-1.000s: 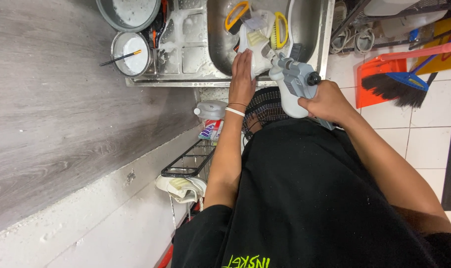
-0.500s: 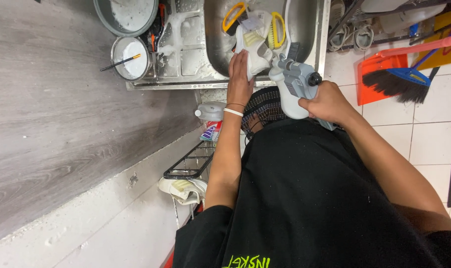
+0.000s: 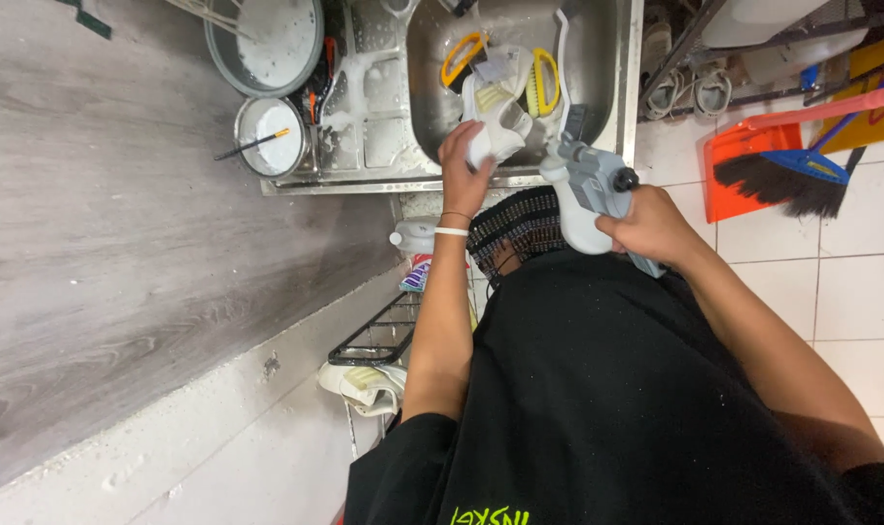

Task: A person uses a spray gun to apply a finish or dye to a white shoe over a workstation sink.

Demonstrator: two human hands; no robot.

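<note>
My left hand (image 3: 461,163), a white band on its wrist, grips a white shoe (image 3: 500,112) at the near edge of a steel sink (image 3: 598,58). My right hand (image 3: 648,226) holds a grey spray gun (image 3: 586,190) with its nozzle pointed toward the shoe; a white hose (image 3: 563,49) runs from it into the basin. Two yellow-handled brushes (image 3: 459,58) (image 3: 545,83) lie in the sink beside the shoe. My black shirt fills the bottom of the view.
Two round metal bowls (image 3: 267,39) (image 3: 265,136) with soapy water stand on the wet drainboard left of the basin. A plastic bottle (image 3: 413,238), a black slotted basket (image 3: 525,222) and a wire rack (image 3: 372,340) sit below. A red dustpan (image 3: 743,160) and a broom (image 3: 782,180) lie on the tiled floor, right.
Both hands keep their grips in nearly the same place. Only the view has shifted slightly.
</note>
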